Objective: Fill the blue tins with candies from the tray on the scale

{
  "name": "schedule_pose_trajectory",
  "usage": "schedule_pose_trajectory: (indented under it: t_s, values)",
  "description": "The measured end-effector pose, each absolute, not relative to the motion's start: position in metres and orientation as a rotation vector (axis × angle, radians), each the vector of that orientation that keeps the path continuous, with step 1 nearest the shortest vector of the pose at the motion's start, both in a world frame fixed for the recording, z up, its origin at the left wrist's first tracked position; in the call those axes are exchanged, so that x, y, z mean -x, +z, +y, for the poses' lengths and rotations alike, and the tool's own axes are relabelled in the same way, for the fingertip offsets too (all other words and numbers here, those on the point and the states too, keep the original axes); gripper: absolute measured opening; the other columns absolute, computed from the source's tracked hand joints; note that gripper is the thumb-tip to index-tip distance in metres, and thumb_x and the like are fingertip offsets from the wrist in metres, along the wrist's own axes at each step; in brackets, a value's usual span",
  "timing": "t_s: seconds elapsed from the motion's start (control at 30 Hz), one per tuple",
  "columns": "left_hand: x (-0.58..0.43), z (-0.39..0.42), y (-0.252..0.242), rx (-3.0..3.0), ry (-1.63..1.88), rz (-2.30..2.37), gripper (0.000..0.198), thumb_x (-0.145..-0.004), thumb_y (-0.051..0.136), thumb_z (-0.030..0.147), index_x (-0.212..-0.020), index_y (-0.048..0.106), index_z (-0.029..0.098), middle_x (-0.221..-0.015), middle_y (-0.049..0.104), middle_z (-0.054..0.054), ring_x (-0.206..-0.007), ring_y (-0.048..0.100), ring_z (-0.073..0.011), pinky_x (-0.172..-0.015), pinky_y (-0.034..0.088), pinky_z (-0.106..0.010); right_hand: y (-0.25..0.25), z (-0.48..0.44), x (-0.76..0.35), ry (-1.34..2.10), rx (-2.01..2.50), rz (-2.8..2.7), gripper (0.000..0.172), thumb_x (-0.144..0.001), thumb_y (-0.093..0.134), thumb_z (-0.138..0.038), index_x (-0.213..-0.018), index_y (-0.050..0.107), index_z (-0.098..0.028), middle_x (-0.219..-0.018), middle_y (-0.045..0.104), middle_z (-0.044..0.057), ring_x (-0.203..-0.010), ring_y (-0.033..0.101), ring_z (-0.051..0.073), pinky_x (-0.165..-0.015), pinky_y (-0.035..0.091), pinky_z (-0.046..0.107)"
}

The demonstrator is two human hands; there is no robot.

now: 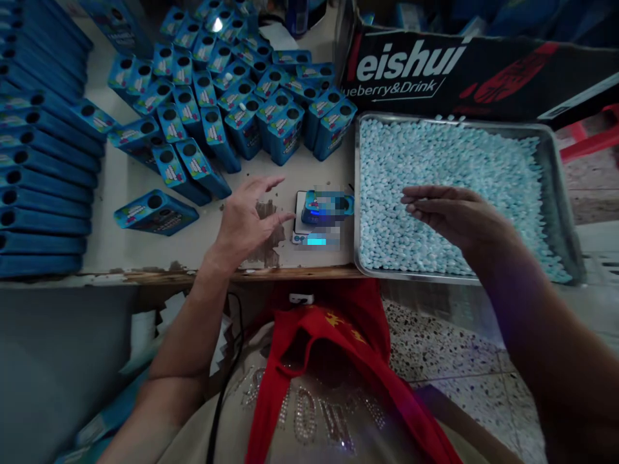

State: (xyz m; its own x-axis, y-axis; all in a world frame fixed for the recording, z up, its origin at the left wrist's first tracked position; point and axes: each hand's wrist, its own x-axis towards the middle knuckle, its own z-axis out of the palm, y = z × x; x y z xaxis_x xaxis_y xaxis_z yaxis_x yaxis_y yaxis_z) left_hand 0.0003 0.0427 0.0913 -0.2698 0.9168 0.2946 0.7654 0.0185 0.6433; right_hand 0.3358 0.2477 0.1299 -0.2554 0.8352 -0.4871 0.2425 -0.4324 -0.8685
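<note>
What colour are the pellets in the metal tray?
The pellets look pale blue to whitish; head view.

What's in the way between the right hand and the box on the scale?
Only the tray's left rim, between the right hand over the pale-blue pieces and the box on the scale; nothing else visible.

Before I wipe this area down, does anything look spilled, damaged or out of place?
Yes, mainly wear: the tabletop has patches worn to brown beside the left hand, and its front edge is chipped. A few pale pellets also seem to sit on the far rim of the metal tray, outside the rest.
</note>
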Motion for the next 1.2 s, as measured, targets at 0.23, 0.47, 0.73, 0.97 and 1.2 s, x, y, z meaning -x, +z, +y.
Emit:
schedule_pose_trajectory:
  t_s: [0.23, 0.47, 0.73, 0.97, 1.2]
  values:
    - [-0.01, 0.049, 0.108, -1.798, 1.007, 2.052, 0.072, -0.097, 0.094, 0.056, -0.157, 0.069, 0.024, -0.148, 0.075, -0.012, -0.131, 0.074, -0.0305, -0.117, 0.063, -0.043, 0.158, 0.236, -0.291, 1.662, 1.066, -1.82, 0.02, -0.09, 0.094, -0.033, -0.098, 0.083, -0.019, -0.086, 0.079, 0.006, -0.069, 0.073, 0.017, -0.069, 0.064, 0.032]
    - [-0.014, 0.054, 0.107, -1.85, 0.976, 2.025, 0.07, -0.097, 0.094, 0.057, -0.155, 0.07, 0.026, -0.149, 0.075, -0.012, -0.135, 0.073, -0.0331, -0.124, 0.059, -0.048, 0.165, 0.238, -0.25, 1.471, 0.828, -2.333, 0.032, -0.102, 0.084, -0.042, -0.079, 0.076, -0.022, -0.058, 0.055, -0.003, -0.051, 0.044, 0.011, -0.051, 0.031, 0.028]
    - [-0.053, 0.085, 0.103, -2.06, 0.82, 1.833, 0.058, -0.09, 0.098, 0.027, -0.144, 0.078, 0.031, -0.151, 0.075, -0.011, -0.144, 0.07, -0.0406, -0.128, 0.058, -0.057, 0.165, 0.235, -0.266, 1.22, 0.906, -2.35, 0.036, -0.104, 0.07, -0.051, -0.09, 0.081, -0.02, -0.064, 0.06, 0.0, -0.056, 0.05, 0.015, -0.056, 0.037, 0.032]
    - [-0.053, 0.091, 0.076, -1.685, 1.143, 1.665, 0.082, -0.082, 0.104, 0.018, -0.156, 0.069, 0.032, -0.148, 0.078, -0.012, -0.134, 0.077, -0.0361, -0.119, 0.064, -0.051, 0.117, 0.262, -0.297, 0.373, 1.316, -2.609, 0.019, -0.095, 0.079, -0.03, -0.112, 0.085, -0.022, -0.13, 0.079, 0.027, -0.115, 0.077, 0.042, -0.092, 0.056, 0.054]
    - [-0.047, 0.085, 0.07, -1.776, 1.264, 1.681, 0.035, -0.098, 0.087, 0.02, -0.133, 0.082, 0.025, -0.126, 0.085, -0.007, -0.118, 0.079, -0.0288, -0.109, 0.064, -0.045, 0.094, 0.196, -0.27, 1.322, 1.126, -1.749, 0.045, -0.1, 0.072, -0.07, -0.11, 0.073, -0.026, -0.092, 0.077, 0.006, -0.077, 0.075, 0.023, -0.073, 0.064, 0.037]
